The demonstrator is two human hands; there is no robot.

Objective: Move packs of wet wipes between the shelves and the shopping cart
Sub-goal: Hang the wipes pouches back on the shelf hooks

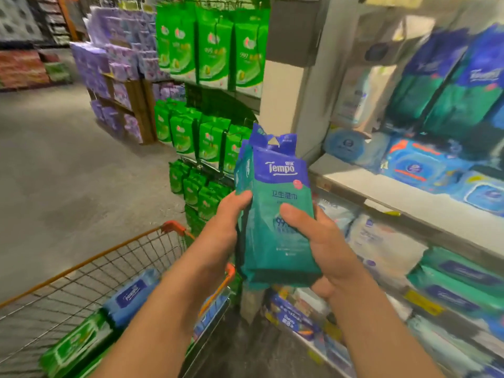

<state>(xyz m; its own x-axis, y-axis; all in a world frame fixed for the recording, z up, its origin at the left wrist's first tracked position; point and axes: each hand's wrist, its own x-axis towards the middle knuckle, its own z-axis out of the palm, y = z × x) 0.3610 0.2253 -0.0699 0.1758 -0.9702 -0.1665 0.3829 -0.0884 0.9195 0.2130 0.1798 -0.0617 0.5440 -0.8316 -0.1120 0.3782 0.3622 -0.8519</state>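
Hands: our left hand [226, 227] and right hand [321, 241] both clasp the teal Tempo wipes pack [275, 214] | pack: upright, between the shelves [395, 192] and shopping cart [109, 252] | cart: holds a blue pack [133, 293] and green pack [76, 342]

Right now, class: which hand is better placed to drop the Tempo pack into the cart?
Left, probably: the left hand grips the Tempo pack nearest the cart.

Both forearms extended, left hand [222, 227] and right hand [324, 241] curled in grip.
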